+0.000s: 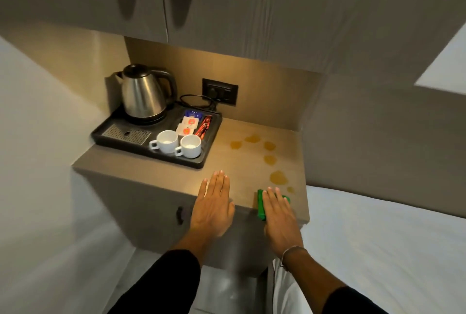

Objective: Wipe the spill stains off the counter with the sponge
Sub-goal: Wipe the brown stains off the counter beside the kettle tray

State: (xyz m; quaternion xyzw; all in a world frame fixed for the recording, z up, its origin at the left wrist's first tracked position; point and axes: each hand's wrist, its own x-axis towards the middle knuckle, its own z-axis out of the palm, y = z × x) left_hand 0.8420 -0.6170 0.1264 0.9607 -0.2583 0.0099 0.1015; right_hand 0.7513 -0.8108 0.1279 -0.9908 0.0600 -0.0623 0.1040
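Observation:
Several amber spill stains dot the right half of the brown counter, curving from the back middle toward the front right corner. A green sponge lies at the counter's front edge. My right hand rests flat on top of it, fingers together, covering most of it. The nearest small stain sits just beyond my fingertips. My left hand lies flat and empty on the counter's front edge, to the left of the sponge.
A black tray on the counter's left holds a steel kettle, two white cups and sachets. A wall socket with a cord is behind. Cabinets hang overhead. A white bed lies to the right.

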